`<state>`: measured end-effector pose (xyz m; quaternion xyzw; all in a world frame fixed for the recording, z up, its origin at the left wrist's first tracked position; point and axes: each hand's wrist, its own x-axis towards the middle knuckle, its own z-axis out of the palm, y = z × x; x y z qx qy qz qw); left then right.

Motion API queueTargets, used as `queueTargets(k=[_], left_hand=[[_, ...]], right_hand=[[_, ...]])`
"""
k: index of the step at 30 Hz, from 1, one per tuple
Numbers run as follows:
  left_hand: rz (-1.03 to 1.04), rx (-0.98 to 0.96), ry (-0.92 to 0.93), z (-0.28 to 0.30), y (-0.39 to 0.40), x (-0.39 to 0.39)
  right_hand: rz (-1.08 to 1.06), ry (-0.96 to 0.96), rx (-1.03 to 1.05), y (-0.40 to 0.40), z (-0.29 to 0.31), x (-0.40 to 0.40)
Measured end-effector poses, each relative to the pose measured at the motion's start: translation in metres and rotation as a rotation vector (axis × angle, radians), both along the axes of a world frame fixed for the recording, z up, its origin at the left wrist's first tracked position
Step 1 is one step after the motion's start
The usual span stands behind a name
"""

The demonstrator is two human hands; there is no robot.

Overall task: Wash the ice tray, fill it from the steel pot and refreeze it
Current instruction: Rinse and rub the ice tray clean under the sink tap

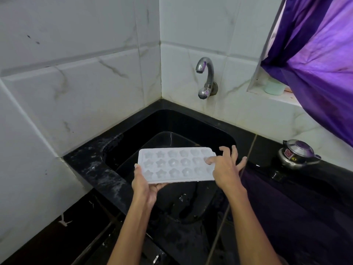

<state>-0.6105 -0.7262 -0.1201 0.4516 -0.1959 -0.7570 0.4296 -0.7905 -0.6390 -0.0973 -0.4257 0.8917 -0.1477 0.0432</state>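
Over the black sink (133, 131), the white ice tray (176, 165) is hovering cavity-side up, long axis running left to right. The left hand (145, 185) is gripping its near-left corner from beneath; the right hand (224, 167), fingers spread, is pressing a thumb on its right end. The tap (205, 77) is sitting well beyond, dry.

White marble-look wall tiles (80, 88) with grey veins meet in a corner behind a black sink (133, 134) sunk into a black stone counter (91, 165) flecked with white residue along its left edge. A chrome tap (205, 77) juts from the back wall above the sink. At the right, a purple curtain (321, 60) hangs over a tiled window ledge (277, 98) that holds a pale green container (274, 87). Light is soft and dim.
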Motion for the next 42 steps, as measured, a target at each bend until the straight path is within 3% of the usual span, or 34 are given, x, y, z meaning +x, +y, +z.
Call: queueTargets(k=[21, 28, 33, 42], left_hand=[[-0.001, 0.005, -0.002, 0.000, -0.001, 0.003], [-0.006, 0.011, 0.019, 0.000, -0.005, 0.006], [-0.016, 0.007, 0.015, 0.000, -0.002, 0.007], [-0.013, 0.017, 0.006, 0.000, 0.001, 0.009]], right_hand=[[-0.022, -0.020, -0.004, -0.001, 0.003, 0.008], [0.000, 0.030, -0.162, -0.010, 0.002, 0.015], [0.099, 0.028, -0.060, -0.014, 0.004, 0.029], [0.085, 0.042, -0.032, -0.009, -0.001, 0.033]])
